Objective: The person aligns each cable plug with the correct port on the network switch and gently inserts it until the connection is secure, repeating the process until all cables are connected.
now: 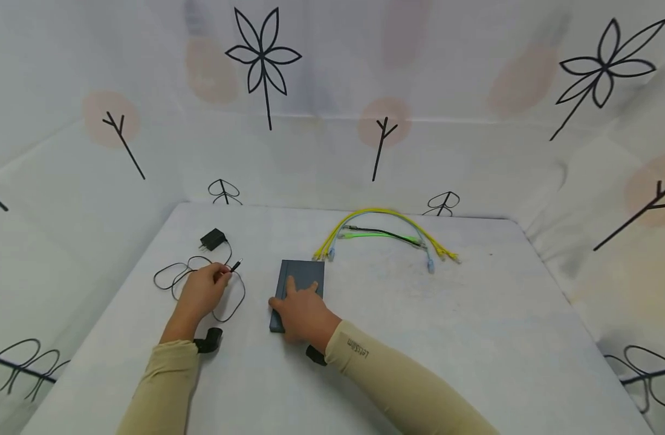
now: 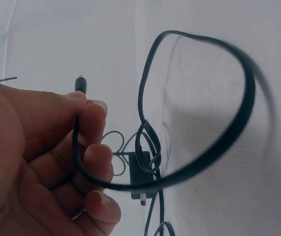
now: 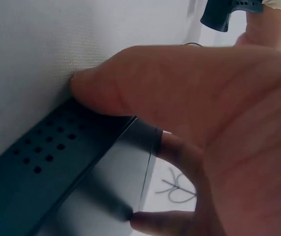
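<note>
My left hand (image 1: 204, 290) pinches a small black barrel plug (image 2: 80, 83) between thumb and forefinger, its metal tip pointing up past them. A thin black cable (image 2: 204, 160) loops from the plug to a black power adapter (image 1: 213, 239) at the back left. Over a dark grey, flat network box (image 1: 302, 270) lies my right hand (image 1: 305, 314), fingers spread on its top. The right thumb (image 3: 106, 91) lies along the side of the box with rows of small round vent holes. Part of the box is hidden under this hand.
Behind the box and to its right lie several short network cables: yellow ones (image 1: 384, 211), a light blue one, a green one (image 1: 376, 235) and a black one (image 1: 384, 231). The white table (image 1: 474, 338) meets white patterned cloth walls (image 1: 332, 157) at the back and sides.
</note>
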Demonstrator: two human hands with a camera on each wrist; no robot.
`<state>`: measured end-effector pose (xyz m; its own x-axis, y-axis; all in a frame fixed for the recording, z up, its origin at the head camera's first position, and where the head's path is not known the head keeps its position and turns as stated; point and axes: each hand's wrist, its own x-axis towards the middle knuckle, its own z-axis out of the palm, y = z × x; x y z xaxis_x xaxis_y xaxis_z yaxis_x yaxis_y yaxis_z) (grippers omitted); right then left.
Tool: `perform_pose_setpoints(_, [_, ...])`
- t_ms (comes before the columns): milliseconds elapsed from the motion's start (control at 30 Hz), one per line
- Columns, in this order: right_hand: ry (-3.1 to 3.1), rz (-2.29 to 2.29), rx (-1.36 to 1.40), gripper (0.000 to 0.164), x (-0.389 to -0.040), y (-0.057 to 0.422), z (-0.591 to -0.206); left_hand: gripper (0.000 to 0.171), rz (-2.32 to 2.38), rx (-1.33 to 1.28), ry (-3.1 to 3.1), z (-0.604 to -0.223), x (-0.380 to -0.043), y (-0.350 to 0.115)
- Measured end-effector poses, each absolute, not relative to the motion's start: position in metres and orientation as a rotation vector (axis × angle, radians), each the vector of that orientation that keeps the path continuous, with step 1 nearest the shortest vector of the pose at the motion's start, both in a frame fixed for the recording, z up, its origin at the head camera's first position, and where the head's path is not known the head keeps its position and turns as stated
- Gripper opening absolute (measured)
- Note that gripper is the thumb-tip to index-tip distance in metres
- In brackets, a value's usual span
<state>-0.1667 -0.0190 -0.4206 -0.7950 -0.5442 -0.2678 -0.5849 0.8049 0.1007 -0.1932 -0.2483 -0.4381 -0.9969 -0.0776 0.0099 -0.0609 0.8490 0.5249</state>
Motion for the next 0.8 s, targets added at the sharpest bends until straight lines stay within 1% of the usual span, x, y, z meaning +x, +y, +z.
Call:
perform_pose_setpoints(333, [2.734,0.015,-0.779,0.066,-0.171,-0.012,-0.417,0.025,-0.816,0.09,-3.012,-0.434,-0.194,-0.241])
perform_pose_setpoints(500, [2.702,-0.141,-0.71,0.067,-0.17,-0.006,-0.413,0.024,-0.799,0.057,-3.011,-0.431,-0.19,-0.241])
perform_pose_setpoints(800, [2.711,-0.247,-0.751,0.07,-0.168,0.005,-0.414,0.024,-0.855,0.028,-3.018,-0.424,-0.183,-0.241])
